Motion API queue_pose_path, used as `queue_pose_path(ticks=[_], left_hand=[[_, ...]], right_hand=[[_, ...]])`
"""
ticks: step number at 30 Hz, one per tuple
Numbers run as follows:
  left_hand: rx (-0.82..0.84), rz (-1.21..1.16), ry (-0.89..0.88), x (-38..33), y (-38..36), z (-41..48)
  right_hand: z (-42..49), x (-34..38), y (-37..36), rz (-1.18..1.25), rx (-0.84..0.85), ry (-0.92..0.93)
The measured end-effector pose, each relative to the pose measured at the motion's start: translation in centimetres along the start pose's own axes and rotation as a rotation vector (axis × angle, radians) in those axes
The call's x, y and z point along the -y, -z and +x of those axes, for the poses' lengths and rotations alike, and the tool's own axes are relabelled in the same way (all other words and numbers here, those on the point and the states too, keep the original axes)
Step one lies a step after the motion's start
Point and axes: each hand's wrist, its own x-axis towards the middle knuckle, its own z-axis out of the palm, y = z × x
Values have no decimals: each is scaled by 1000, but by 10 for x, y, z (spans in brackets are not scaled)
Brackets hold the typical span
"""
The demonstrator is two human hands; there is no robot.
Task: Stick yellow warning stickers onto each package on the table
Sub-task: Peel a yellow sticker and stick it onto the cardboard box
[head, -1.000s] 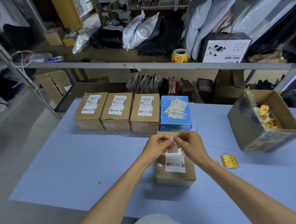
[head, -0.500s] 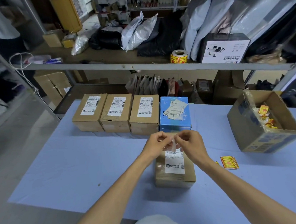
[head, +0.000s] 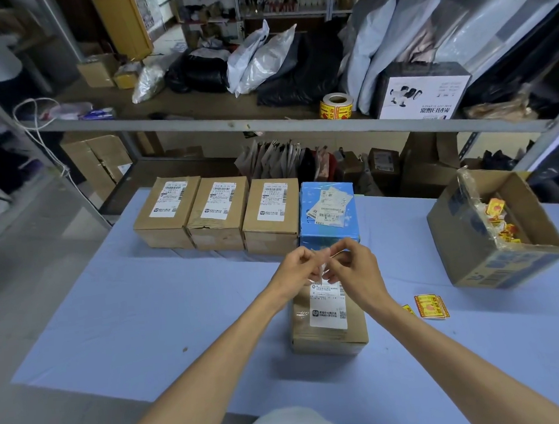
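A brown cardboard package (head: 329, 331) with a white shipping label lies in front of me on the blue table (head: 146, 314). Above its far end my left hand (head: 297, 270) and my right hand (head: 355, 267) meet, both pinching a small pale sticker piece (head: 322, 270) between fingertips. Three brown packages (head: 218, 212) and a blue package (head: 328, 215) stand in a row at the table's far edge. A few yellow warning stickers (head: 431, 306) lie on the table to the right of the near package.
An open cardboard box (head: 492, 240) holding several yellow stickers stands tilted at the right. A sticker roll (head: 336, 107) sits on the shelf behind the table, among bags and boxes. The floor drops off left of the table.
Both hands have lifted slightly toward the blue package while still pinching the small piece together. The packages have not moved.
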Motion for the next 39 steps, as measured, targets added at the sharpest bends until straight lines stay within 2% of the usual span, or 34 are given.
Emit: queue_pose_path(ticks=[11, 15, 23, 26, 28, 31, 34, 39], left_hand=[[14, -54, -94, 7, 3, 1], [-56, -54, -66, 11, 5, 4], [-143, 24, -23, 14, 4, 6], [-188, 42, 6, 14, 5, 6], [-153, -5, -1, 13, 5, 5], [-56, -75, -12, 13, 3, 2], [-56, -70, 15, 12, 3, 3], [-81, -23, 55, 10, -1, 3]], right_hand=[[-3, 2, 3, 50, 8, -9], [-2, 1, 6, 11, -8, 27], [-5, -1, 6, -50, 93, 24], [-7, -3, 4, -166, 131, 104], [-7, -4, 3, -180, 118, 130], [-6, -6, 3, -210, 22, 176], [-4, -11, 4, -365, -67, 247], [-2, -16, 11, -591, 70, 478]])
